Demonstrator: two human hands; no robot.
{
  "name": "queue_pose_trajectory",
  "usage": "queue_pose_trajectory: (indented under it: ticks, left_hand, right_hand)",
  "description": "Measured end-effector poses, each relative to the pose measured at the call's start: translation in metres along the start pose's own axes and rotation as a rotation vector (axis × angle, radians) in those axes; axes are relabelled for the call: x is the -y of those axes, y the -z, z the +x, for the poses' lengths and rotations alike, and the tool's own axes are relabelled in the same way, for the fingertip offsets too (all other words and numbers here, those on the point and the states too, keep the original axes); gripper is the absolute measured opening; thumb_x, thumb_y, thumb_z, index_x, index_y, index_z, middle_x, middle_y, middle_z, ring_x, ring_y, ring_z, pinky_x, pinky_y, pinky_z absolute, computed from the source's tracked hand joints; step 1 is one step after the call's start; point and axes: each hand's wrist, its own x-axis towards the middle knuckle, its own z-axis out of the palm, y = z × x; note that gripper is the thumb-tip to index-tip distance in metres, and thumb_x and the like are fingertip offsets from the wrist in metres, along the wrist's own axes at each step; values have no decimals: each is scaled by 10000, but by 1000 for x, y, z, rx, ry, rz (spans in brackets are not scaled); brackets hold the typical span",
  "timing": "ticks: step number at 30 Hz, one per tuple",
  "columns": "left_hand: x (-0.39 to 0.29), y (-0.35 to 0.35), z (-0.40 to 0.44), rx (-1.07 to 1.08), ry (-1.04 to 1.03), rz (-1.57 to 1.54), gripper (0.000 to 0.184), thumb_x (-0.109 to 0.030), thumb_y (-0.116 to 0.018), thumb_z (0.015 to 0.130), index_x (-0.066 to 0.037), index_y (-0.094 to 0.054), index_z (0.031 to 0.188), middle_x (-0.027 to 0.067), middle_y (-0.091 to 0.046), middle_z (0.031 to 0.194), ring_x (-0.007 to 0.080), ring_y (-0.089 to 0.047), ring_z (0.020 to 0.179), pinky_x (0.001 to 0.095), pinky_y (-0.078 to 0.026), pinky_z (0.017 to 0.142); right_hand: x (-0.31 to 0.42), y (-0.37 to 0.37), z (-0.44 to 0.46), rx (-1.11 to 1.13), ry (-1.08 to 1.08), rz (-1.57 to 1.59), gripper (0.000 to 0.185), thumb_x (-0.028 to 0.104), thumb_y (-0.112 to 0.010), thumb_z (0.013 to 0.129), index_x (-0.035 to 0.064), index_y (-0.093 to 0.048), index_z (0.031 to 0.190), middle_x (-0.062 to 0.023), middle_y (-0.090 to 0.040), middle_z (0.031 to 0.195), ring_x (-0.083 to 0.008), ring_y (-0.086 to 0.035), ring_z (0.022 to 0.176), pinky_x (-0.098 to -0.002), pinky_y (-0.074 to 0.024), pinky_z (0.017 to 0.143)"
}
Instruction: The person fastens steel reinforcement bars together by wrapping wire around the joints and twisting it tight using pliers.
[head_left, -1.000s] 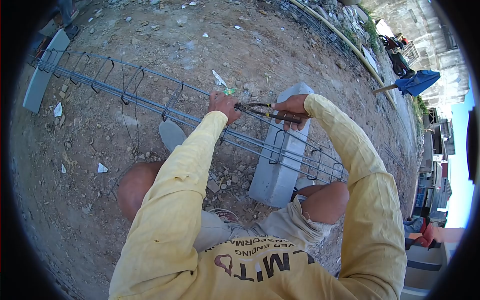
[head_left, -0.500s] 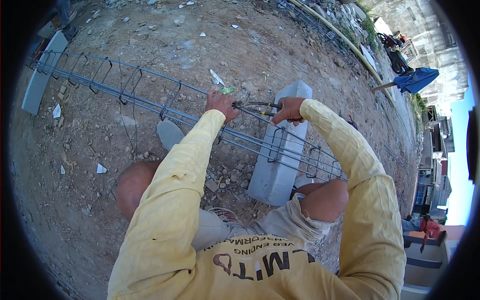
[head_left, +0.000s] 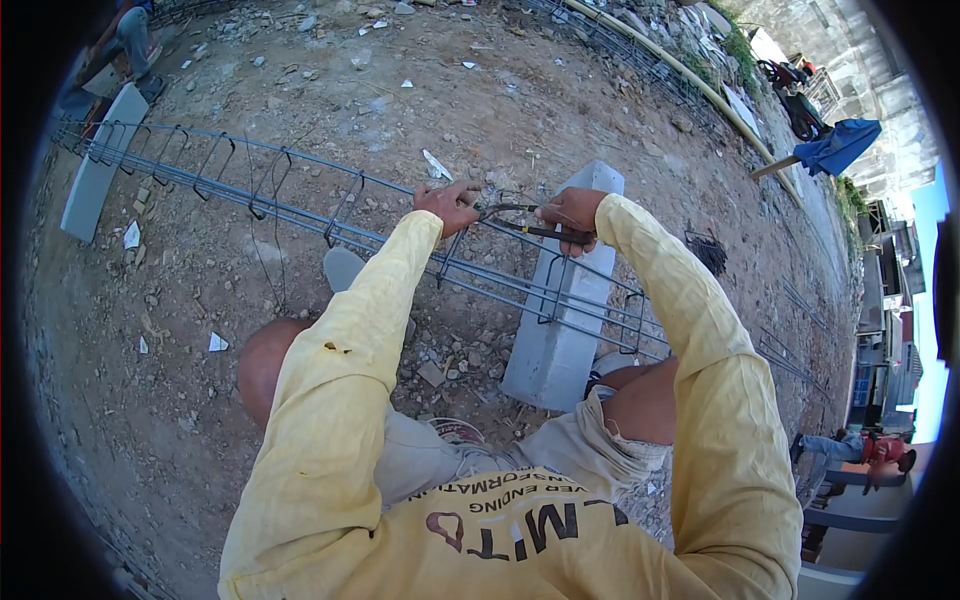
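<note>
Rebar cage [head_left: 345, 230]: one, long and narrow, slim blue-grey bars with dark squarish stirrups; stirrups bunch up at the far end, can't count them. It runs slantwise in front of the person, across one pale concrete block [head_left: 545, 365] near the right knee and one pale slab [head_left: 100, 180] at the far left. Pincers [head_left: 545, 232]: one pair, handles apart. Right hand [head_left: 570, 213] is wrapped on the handles; left hand [head_left: 449, 207] is at the cage's upper bar by the pincers' head, can't tell what it pinches.
</note>
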Motion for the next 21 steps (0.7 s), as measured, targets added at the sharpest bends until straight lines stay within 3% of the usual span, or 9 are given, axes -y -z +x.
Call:
queue_pose_trajectory:
  ticks: [2,5,8,11,12,15,16,19,21]
  left_hand:
    - [-5,-4,8,19,-19,-167,456,-280,-675,762,-123,-622,1187,29,-680,1051,202,-632,966,358,-435,916]
    - [-19,-3,25,220,113,-323,319,-240,-629,850,-72,-657,1121,44,-684,987,168,-630,899,304,-486,789]
    - [3,-18,32,24,-35,-281,333,-343,-594,877,-81,-688,1059,117,-697,965,253,-659,903,345,-497,778]
    - [15,-23,31,-71,18,-256,345,-354,-597,887,-66,-682,1057,124,-697,962,245,-654,913,361,-489,819]
    - [8,-18,25,-106,71,-258,351,-348,-598,890,-41,-681,1036,127,-701,931,231,-668,856,360,-502,788]
    - [9,-19,28,-217,287,-355,365,-334,-612,880,-4,-674,1023,133,-704,884,228,-677,762,360,-517,729]
    - [13,-20,31,-251,320,-341,381,-329,-639,857,24,-669,998,139,-704,846,220,-682,700,362,-525,680]
    - [31,-23,52,-217,481,-358,383,-325,-655,843,27,-670,994,155,-705,855,242,-692,714,378,-530,683]
    - [23,-26,64,-182,453,-209,383,-324,-640,835,20,-672,1000,215,-689,977,321,-686,865,417,-526,792]
  right_hand:
    - [-4,-10,-5,-93,24,24,511,433,-418,987,1,-667,878,-114,-684,686,-188,-655,546,-320,-533,492]
    - [-35,-16,31,-160,88,54,431,412,-477,970,10,-633,992,-136,-690,727,-217,-675,591,-372,-538,518]
    - [-56,-25,47,-638,390,-611,398,395,-534,923,28,-688,914,-144,-686,742,-265,-672,644,-416,-534,622]
    - [-45,-18,24,-575,198,-469,381,380,-548,895,42,-717,842,-138,-680,746,-312,-657,696,-438,-513,725]
    - [-41,-10,16,-408,143,-452,462,442,-521,912,31,-696,1031,-202,-667,1068,-382,-631,1009,-474,-492,871]
    - [-53,-5,-13,-518,115,-511,451,425,-521,912,20,-701,995,-219,-664,1043,-396,-627,1000,-479,-487,869]
    - [-62,-7,-25,-641,98,-398,443,411,-525,911,7,-702,954,-232,-662,1021,-408,-630,966,-483,-488,852]
    - [-90,-4,-77,-762,85,-205,426,394,-542,904,-1,-700,934,-240,-673,928,-413,-644,883,-483,-492,801]
    - [-116,-9,-114,-864,135,-11,440,397,-560,900,-20,-696,879,-192,-673,754,-351,-653,703,-439,-490,701]
